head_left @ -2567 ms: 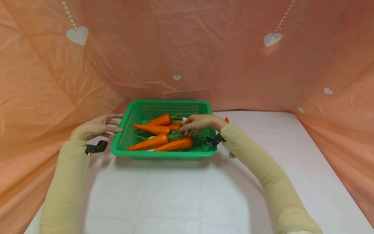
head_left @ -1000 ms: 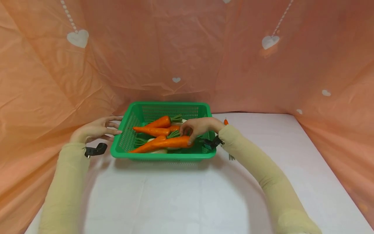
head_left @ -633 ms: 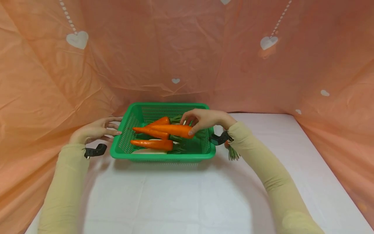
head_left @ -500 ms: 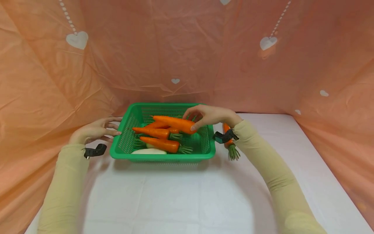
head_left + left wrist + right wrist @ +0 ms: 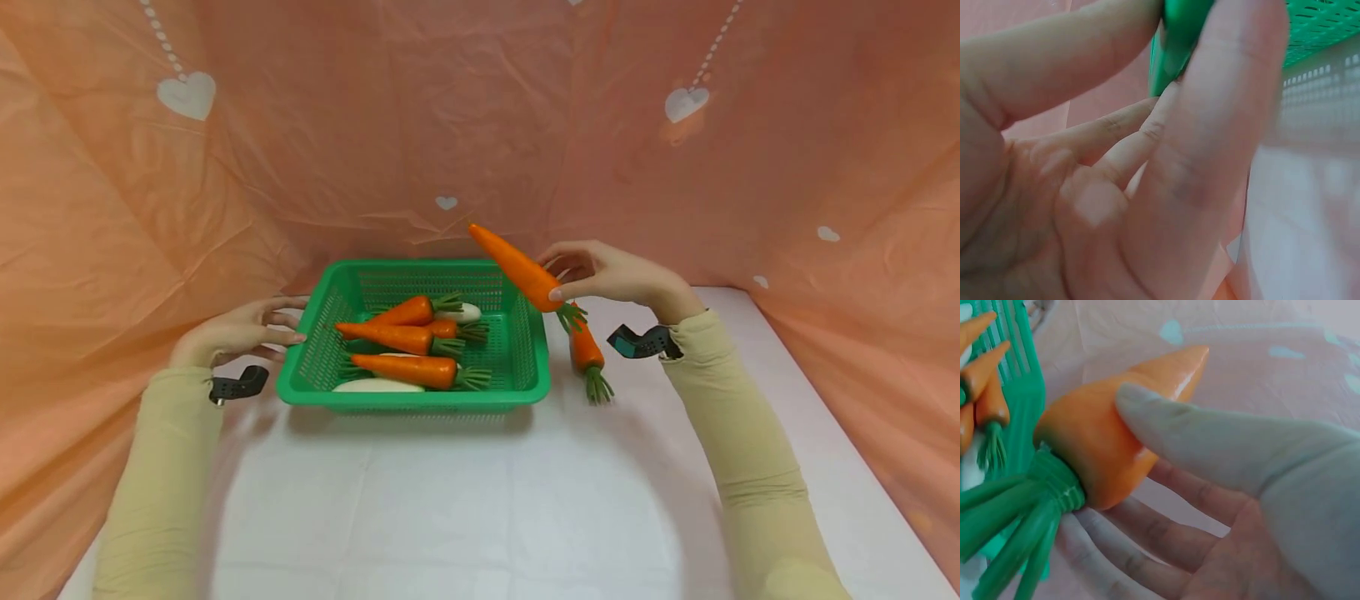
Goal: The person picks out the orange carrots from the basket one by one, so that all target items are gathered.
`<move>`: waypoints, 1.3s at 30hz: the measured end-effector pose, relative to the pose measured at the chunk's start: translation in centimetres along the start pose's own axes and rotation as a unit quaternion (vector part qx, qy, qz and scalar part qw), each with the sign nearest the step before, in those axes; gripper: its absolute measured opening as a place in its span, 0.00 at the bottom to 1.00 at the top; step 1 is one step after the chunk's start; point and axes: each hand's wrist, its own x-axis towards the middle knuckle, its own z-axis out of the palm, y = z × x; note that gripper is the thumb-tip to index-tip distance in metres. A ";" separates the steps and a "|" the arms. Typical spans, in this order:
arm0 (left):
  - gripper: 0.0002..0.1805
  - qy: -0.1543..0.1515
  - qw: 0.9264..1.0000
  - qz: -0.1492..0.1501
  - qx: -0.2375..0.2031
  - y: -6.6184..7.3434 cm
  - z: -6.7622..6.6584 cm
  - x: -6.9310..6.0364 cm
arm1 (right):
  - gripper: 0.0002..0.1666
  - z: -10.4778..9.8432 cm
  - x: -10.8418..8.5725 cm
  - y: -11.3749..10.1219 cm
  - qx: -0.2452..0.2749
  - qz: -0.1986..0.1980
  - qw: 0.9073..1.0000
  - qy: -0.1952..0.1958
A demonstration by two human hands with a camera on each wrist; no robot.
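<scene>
My right hand [image 5: 611, 271] pinches an orange carrot [image 5: 521, 268] near its thick end, up above the right rim of the green basket [image 5: 412, 398]. In the right wrist view, the thumb presses one side of the carrot [image 5: 1100, 434] and fingers support it from beneath; its green stems point toward the lower left. My left hand [image 5: 236, 329] rests its fingertips against the basket's left rim, fingers fairly straight. The left wrist view shows the green rim [image 5: 1179, 44] between thumb and fingers. Several carrots [image 5: 405, 371] and white, smooth vegetables [image 5: 378, 386] lie inside the basket.
Another carrot [image 5: 587, 346] lies on the white table [image 5: 450, 500], just right of the basket, stems toward the front. A peach-coloured curtain [image 5: 480, 125] with white hearts hangs behind and along both sides.
My right hand has taken hold of a carrot in the basket and lifted it up and to the right, over the rim. One carrot inside has shifted. The left hand has stayed at the rim.
</scene>
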 end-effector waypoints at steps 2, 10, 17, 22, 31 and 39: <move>0.42 0.000 1.000 0.002 0.002 0.0 0.0 -0.1 | 0.26 -0.5 -1.0 0.6 0.006 0.009 1.000 0.017; 0.43 0.000 1.000 0.008 0.007 -0.2 0.0 -0.1 | 0.26 -2.3 -4.5 3.4 0.019 0.063 0.995 0.079; 0.42 0.005 1.000 0.011 0.002 -0.5 0.1 -0.5 | 0.33 -2.5 -7.6 7.1 0.048 0.128 0.984 0.115; 0.40 0.012 1.000 0.022 0.003 -0.8 0.5 -0.9 | 0.37 -1.4 -9.6 10.3 0.083 0.180 0.971 0.136; 0.37 0.032 0.999 0.037 -0.016 -1.6 1.4 -2.1 | 0.38 1.1 -10.1 14.9 0.119 0.222 0.955 0.158; 0.33 0.064 0.995 0.048 -0.059 -2.5 2.5 -2.3 | 0.42 2.5 -9.5 16.3 0.089 0.245 0.950 0.173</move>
